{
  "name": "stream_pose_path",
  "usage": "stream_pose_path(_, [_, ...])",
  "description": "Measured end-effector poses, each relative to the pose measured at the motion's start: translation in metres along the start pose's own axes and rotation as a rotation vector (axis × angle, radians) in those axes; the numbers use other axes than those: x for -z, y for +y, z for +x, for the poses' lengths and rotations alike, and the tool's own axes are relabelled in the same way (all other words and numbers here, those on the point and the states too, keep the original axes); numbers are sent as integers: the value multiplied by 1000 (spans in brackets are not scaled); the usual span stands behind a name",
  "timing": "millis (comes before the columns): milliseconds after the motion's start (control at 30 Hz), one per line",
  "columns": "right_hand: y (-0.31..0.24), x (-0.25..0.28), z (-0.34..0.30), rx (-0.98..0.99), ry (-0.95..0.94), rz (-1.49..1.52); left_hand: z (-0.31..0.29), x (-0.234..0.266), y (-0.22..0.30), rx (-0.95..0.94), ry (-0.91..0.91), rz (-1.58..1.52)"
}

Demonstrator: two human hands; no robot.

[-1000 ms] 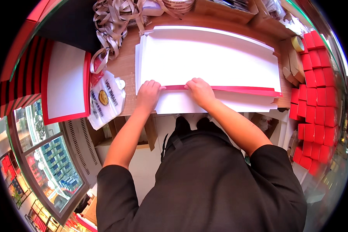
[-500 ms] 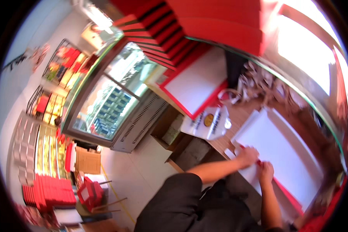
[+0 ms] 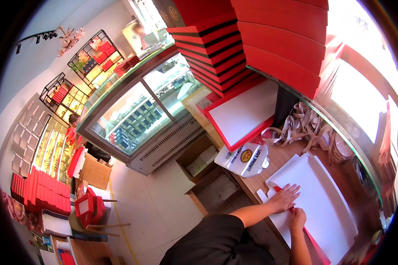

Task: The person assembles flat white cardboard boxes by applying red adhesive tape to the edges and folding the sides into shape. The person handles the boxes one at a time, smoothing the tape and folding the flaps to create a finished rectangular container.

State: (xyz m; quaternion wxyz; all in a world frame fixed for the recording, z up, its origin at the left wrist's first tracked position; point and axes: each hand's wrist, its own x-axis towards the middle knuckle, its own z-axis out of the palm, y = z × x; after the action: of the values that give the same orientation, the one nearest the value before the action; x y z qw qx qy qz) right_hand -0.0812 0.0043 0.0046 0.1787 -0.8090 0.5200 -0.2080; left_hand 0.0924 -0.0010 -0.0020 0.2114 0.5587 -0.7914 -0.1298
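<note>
A flat cardboard box blank (image 3: 325,201), white inside with a red edge fold along its near side, lies on the wooden counter. My left hand (image 3: 285,198) rests flat on its near edge, fingers stretched out and holding nothing. Beside it, my right hand (image 3: 297,217) is closed on the red fold of the blank. Its fingertips are partly hidden. Farther off on the counter lies a white printed plastic bag (image 3: 243,160). Behind that sits an open red box part (image 3: 240,114) with a white inside.
Stacked red boxes (image 3: 216,53) rise at the far side. A glass edge (image 3: 340,115) and bundled ribbons (image 3: 298,123) border the counter. Open cartons (image 3: 212,190) stand below. A refrigerated display case (image 3: 137,110) is at the left, with a person (image 3: 73,126) beyond it.
The view has shifted and sharpened. My left fingers, curled at the red fold before, now lie stretched flat on the cardboard. My right hand stays closed at the fold.
</note>
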Motion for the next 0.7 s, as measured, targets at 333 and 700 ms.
stream_pose_path(333, [16, 30, -24, -65, -101, -27, -5, 7, 4, 79, -91, 34])
stream_pose_path(700, [21, 28, -35, -10, 50, 25, 2, -31, 34, -176, -85, 18])
